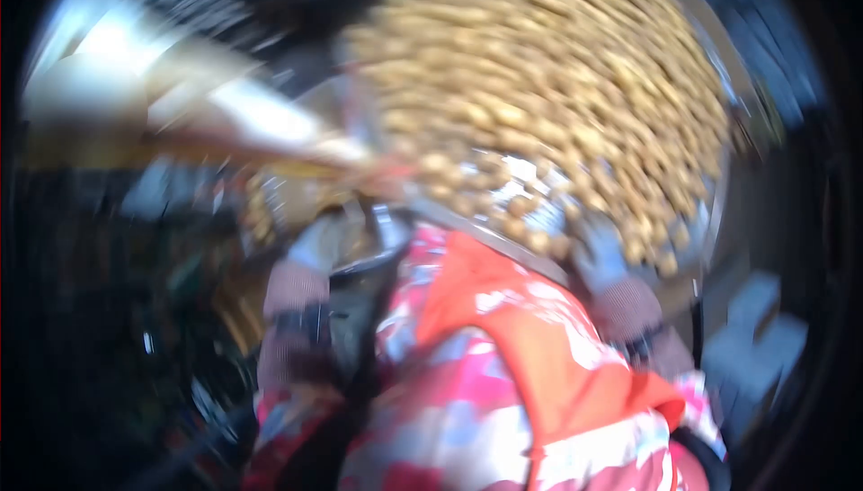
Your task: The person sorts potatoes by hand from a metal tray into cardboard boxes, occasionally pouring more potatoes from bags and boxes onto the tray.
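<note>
Dark blur surrounds a lump-heaped pan [490,235]; left hand [310,246] and right hand [600,259] grip its rim.

No text can be read (frame blurred).

Food-processing workplace: huge metal pan [490,235] heaped with small yellow-brown pieces [539,68], orange apron [521,329].

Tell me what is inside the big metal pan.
Small tan pieces, too blurred to identify, fill the metal pan. One shiny patch shows; the rest of its bottom is covered.
</note>
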A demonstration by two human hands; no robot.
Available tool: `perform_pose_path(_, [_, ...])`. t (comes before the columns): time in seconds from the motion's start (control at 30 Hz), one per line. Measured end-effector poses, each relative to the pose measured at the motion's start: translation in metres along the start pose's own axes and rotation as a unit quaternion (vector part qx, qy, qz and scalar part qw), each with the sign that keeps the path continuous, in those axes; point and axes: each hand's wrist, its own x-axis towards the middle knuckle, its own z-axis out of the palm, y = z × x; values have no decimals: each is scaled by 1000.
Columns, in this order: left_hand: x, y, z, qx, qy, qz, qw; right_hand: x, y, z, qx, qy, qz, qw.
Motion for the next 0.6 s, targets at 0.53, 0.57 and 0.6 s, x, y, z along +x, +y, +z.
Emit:
perform_pose_path(0.53, [112,-88,216,243,-33,-129,961,-65,-2,-16,-9,-17,275,961])
perform_pose_path(0.57, [111,-88,215,245,-25,-128,961,-81,1,-19,-39,-21,277,960])
perform_pose_path(0.6, [110,-88,215,245,-18,-129,961,-91,5,-22,-69,-26,279,958])
